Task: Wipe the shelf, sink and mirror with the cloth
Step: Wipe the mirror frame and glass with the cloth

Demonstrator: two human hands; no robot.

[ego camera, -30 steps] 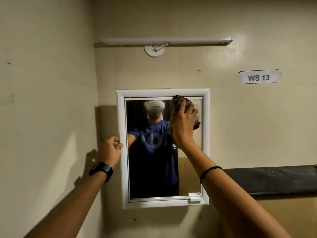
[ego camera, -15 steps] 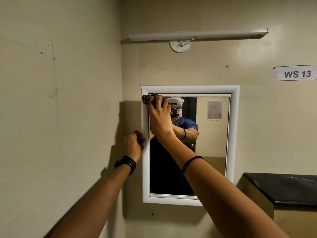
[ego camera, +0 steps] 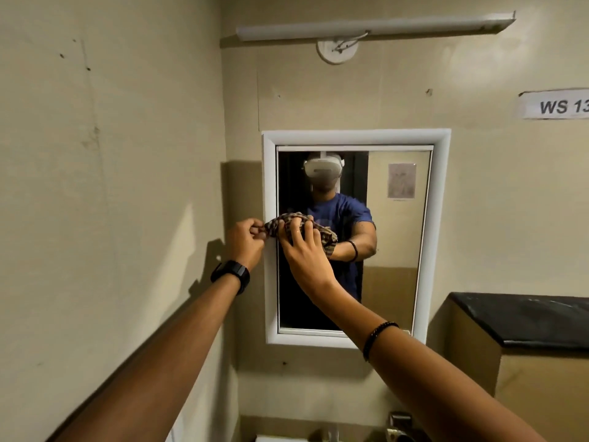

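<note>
The right hand (ego camera: 302, 253) is pressing the cloth (ego camera: 325, 234) with spread fingers on the mirror (ego camera: 395, 244) at its left edge; the left hand (ego camera: 246, 242) is pinching the cloth's end.

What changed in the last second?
Right hand swept the cloth across the top of the mirror, right to left, then down its left edge to mid-height. Left hand, earlier a fist at the frame, now pinches the cloth's end. The mirror and shelf stayed put.

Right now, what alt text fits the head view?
A right hand presses a striped cloth against the left side of a white-framed wall mirror while the left hand pinches the cloth's end at the frame.
</note>
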